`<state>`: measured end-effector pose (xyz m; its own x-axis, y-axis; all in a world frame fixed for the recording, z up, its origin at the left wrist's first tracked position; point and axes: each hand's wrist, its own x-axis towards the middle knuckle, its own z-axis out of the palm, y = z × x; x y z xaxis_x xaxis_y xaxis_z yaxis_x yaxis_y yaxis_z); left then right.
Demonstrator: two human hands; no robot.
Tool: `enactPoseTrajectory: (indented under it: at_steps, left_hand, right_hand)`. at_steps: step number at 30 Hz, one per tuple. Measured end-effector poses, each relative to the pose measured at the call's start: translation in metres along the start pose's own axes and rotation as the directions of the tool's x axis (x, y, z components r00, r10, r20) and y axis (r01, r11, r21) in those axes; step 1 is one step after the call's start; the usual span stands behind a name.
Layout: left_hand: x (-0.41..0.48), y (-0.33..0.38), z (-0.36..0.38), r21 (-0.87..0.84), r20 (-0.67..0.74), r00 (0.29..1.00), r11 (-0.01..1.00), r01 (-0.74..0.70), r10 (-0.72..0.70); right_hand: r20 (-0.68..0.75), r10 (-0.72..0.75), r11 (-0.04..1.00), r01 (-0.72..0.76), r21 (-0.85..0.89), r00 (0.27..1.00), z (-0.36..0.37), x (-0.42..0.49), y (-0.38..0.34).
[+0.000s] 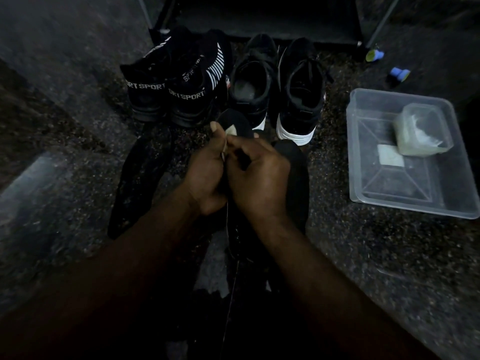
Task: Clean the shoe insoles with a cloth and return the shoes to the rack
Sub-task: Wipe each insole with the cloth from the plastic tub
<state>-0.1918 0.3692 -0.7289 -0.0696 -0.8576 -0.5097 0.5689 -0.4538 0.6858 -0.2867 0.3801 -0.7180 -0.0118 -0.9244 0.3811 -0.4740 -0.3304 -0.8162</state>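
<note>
My left hand grips a black insole whose rounded end sticks up past my thumb. A pale scrap of cloth shows between thumb and insole. My right hand is curled against the same insole and cloth, fingers pinching at the middle. A second black insole lies on the floor under my right hand. Dark insoles lie to the left. Two black SPORT sneakers and two black white-soled sneakers stand in front of the dark shoe rack.
A clear plastic tub sits on the speckled floor at right, holding a smaller clear container. Two small blue-capped objects lie near the rack's right leg. The scene is dim.
</note>
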Motion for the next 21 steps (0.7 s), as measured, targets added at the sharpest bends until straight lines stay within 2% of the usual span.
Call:
enactPoseTrajectory:
  at_steps: [2, 6, 9, 13, 16, 19, 21]
  left_hand:
    - [0.000, 0.001, 0.000, 0.000, -0.012, 1.000, 1.000, -0.008, 0.008]
    - [-0.002, -0.006, 0.011, -0.005, 0.036, 0.999, 1.000, 0.001, -0.001]
    - [0.001, -0.011, 0.012, 0.002, 0.038, 0.999, 1.000, -0.007, 0.007]
    - [0.003, -0.004, -0.001, 0.020, 0.015, 1.000, 1.000, 0.004, -0.004]
    - [0.001, -0.002, -0.003, 0.018, -0.019, 1.000, 1.000, -0.015, 0.015]
    - [-0.001, -0.005, 0.006, -0.009, 0.006, 1.000, 1.000, -0.002, 0.003]
    - [-0.001, -0.008, 0.014, -0.035, 0.033, 0.999, 0.999, -0.016, 0.017]
  right_hand:
    - [0.035, -0.017, 0.999, 0.019, -0.044, 0.999, -0.002, 0.006, 0.007]
    - [-0.053, 0.057, 0.979, -0.066, -0.191, 0.997, -0.018, 0.016, 0.030]
    - [-0.076, 0.071, 0.976, -0.085, -0.202, 0.995, -0.019, 0.010, 0.027]
    - [-0.006, 0.034, 0.996, -0.034, -0.080, 0.999, 0.002, -0.003, 0.002]
    - [0.026, 0.006, 0.993, -0.003, -0.116, 1.000, 0.002, 0.002, 0.010]
    - [-0.054, 0.083, 0.973, -0.092, -0.211, 0.995, -0.011, 0.011, 0.032]
    - [-0.097, 0.146, 0.966, -0.163, -0.203, 0.985, -0.017, 0.013, 0.039]
